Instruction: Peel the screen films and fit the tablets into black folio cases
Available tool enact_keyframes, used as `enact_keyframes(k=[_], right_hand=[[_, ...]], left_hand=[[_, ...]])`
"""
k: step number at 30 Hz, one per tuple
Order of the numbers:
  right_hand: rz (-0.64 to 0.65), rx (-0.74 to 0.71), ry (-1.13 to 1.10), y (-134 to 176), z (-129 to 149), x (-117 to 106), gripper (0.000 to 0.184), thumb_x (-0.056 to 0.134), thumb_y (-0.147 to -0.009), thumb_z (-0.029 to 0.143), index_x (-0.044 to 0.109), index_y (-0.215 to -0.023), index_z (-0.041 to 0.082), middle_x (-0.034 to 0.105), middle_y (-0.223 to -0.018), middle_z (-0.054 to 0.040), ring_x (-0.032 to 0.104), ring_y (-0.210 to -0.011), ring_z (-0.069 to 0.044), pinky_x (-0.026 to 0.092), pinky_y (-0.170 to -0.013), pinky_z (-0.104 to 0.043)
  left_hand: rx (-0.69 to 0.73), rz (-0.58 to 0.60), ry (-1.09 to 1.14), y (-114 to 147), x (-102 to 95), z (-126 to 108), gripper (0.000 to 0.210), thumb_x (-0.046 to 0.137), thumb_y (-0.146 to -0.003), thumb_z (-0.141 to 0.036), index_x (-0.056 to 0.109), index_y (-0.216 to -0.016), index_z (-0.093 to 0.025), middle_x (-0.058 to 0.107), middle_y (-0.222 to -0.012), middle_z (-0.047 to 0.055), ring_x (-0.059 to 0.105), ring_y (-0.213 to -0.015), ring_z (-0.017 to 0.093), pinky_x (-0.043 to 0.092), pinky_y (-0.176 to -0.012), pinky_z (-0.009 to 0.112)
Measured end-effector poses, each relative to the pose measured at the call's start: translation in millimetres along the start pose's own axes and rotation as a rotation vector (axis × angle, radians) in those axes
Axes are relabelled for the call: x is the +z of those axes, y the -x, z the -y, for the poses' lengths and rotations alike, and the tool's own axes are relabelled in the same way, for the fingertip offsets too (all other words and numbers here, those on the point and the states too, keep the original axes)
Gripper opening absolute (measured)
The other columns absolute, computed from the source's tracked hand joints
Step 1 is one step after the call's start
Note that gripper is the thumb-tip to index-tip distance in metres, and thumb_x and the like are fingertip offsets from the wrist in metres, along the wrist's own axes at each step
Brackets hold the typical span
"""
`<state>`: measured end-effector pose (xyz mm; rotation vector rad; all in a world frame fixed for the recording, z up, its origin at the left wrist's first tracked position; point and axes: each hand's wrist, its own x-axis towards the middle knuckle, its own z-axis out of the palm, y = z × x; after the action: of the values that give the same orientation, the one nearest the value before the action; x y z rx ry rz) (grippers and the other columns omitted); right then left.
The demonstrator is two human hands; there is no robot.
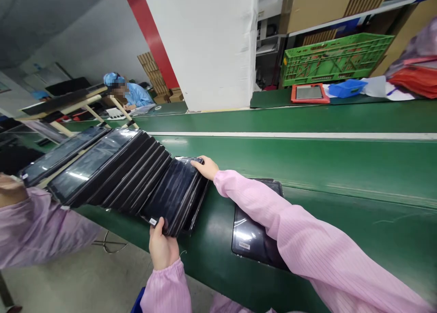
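My left hand [163, 245] is closed on the near end of a small stack of black tablet screens [172, 190], thumb over the edge beside a white label. At the far right corner of that stack, my right hand [206, 168] grips with thumb and fingers. The stack lies tilted, its glossy film-covered face up. Against its left side leans a row of similar black screens [118, 160], overlapping like fallen cards. Another dark screen [251, 240] with a small label lies flat on the green bench [211, 258], partly hidden under my right sleeve.
At the left edge, a co-worker's hand [12, 188] is near the row's end. A person in blue [136, 94] sits farther back. Behind the bench are a white pillar [205, 44], a green crate [334, 58], a blue tray [347, 88] and a red-framed panel [310, 93].
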<state>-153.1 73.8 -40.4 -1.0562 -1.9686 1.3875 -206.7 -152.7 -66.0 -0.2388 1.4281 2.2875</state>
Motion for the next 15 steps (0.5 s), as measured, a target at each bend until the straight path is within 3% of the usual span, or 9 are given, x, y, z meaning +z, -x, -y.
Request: enact_keyframes(k=[4, 8, 15], right_hand=[[-0.026, -0.021, -0.07, 15.3, 23.8, -7.6, 0.044, 0.077, -0.077, 0.047, 0.066, -0.111, 0.021, 0.069, -0.112, -0.0072, 0.064, -0.101, -0.027, 0.048, -0.094, -0.045], [-0.041, -0.088, -0.158, 27.8, 34.4, -25.7, 0.045, 0.079, -0.072, 0.046, 0.067, -0.108, 0.023, 0.07, -0.107, -0.0044, 0.065, -0.098, -0.026, 0.049, -0.091, -0.041], [-0.069, -0.134, -0.325, 48.5, 21.2, -65.6, 0.046, 0.084, -0.064, 0.039, 0.07, -0.103, 0.019, 0.07, -0.104, -0.0057, 0.064, -0.101, -0.024, 0.047, -0.097, -0.04]], left_hand=[[0.009, -0.015, -0.005, 12.1, -4.9, -8.8, 0.009, 0.06, -0.087, -0.017, 0.067, -0.093, -0.017, 0.07, -0.104, 0.003, 0.062, -0.109, 0.014, 0.044, -0.106, 0.031], [0.037, 0.035, 0.021, 36.3, -2.4, -17.3, 0.007, 0.063, -0.086, -0.021, 0.069, -0.09, -0.019, 0.071, -0.11, 0.0, 0.059, -0.12, 0.016, 0.043, -0.109, 0.03], [-0.061, 0.09, -0.044, 50.3, -3.2, -22.8, 0.017, 0.063, -0.082, -0.024, 0.072, -0.096, -0.024, 0.075, -0.102, 0.0, 0.06, -0.12, 0.023, 0.049, -0.105, 0.039]])
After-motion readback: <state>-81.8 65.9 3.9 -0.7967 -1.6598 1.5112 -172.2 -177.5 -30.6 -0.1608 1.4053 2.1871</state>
